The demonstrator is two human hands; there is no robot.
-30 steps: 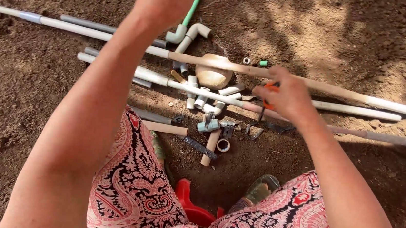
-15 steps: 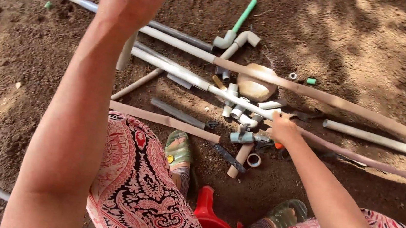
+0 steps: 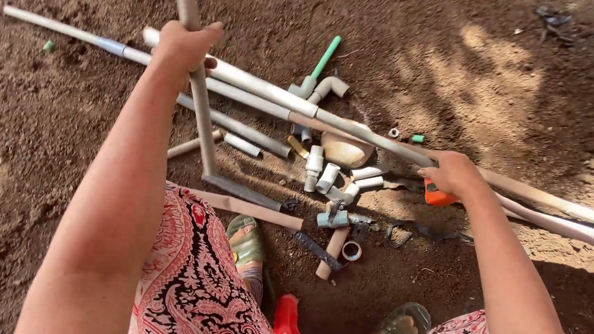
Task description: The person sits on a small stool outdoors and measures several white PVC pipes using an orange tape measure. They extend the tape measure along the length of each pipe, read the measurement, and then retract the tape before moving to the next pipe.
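Note:
My left hand point(image 3: 184, 46) is closed around a grey pipe point(image 3: 201, 101) that stands nearly upright, its lower end resting on the soil near my left knee. My right hand point(image 3: 452, 175) reaches down to the right and grips an orange-handled tool point(image 3: 439, 197), lying against a long pipe point(image 3: 385, 142) on the ground. Between the hands lie several short white pipe fittings point(image 3: 327, 178), a tan rounded bowl-like object point(image 3: 346, 150) and a grey elbow with a green pipe stub point(image 3: 323, 67).
Long white and grey pipes point(image 3: 79, 35) cross the bare brown soil from left to right. A small ring fitting point(image 3: 351, 250) and a wooden stick point(image 3: 243, 208) lie near my sandalled feet point(image 3: 247, 240). A red stool edge point(image 3: 293, 331) shows between my patterned trouser legs.
The view has swung left and down. My left hand has lifted the grey pipe nearly upright. My right hand has stayed low by the long pipe, now on the orange-handled tool.

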